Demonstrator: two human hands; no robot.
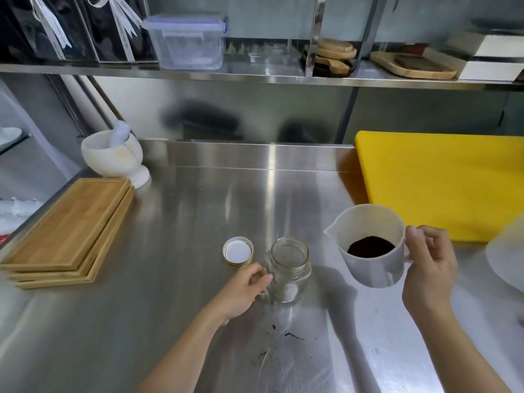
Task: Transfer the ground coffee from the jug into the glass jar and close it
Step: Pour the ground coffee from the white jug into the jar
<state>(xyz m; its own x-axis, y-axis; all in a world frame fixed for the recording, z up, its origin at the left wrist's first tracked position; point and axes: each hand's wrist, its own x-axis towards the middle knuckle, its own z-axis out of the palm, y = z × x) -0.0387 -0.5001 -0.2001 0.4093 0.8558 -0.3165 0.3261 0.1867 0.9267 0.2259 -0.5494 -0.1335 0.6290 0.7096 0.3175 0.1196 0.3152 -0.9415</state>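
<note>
Right now the right hand point(428, 268) grips the white jug point(371, 248) by its handle, ground coffee point(370, 246) inside, lifted just right of the glass jar point(287, 269). Left hand point(243, 290) wraps the open jar's side on the steel counter point(170, 307); its lid point(237, 251) lies upturned just beside.

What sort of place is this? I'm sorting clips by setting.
Probably a commercial or café kitchen prep area: a stainless steel counter with a steel shelf above it, a yellow cutting board, stacked wooden trays, and a white mortar and pestle.
</note>
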